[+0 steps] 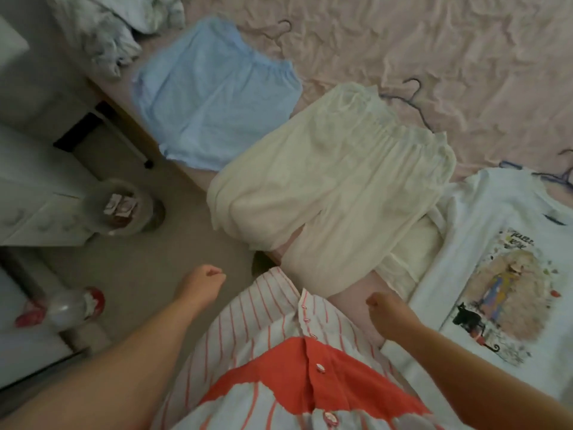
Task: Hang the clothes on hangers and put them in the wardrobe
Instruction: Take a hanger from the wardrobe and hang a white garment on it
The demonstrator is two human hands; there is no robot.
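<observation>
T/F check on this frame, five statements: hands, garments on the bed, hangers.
1. Both hands, left hand and right hand, hold nothing. True.
2. The blue garment lies on the floor. False: it lies on the bed.
3. The cream garment lies between the blue garment and the white printed T-shirt. True.
4. The T-shirt is plain. False: it carries a colourful print.
5. A hanger hook shows above the cream garment. True.

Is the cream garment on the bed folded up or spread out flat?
Spread out flat. The cream garment lies opened out on the bed, gathered edge toward the far side, lower edge hanging over the near side.
</observation>
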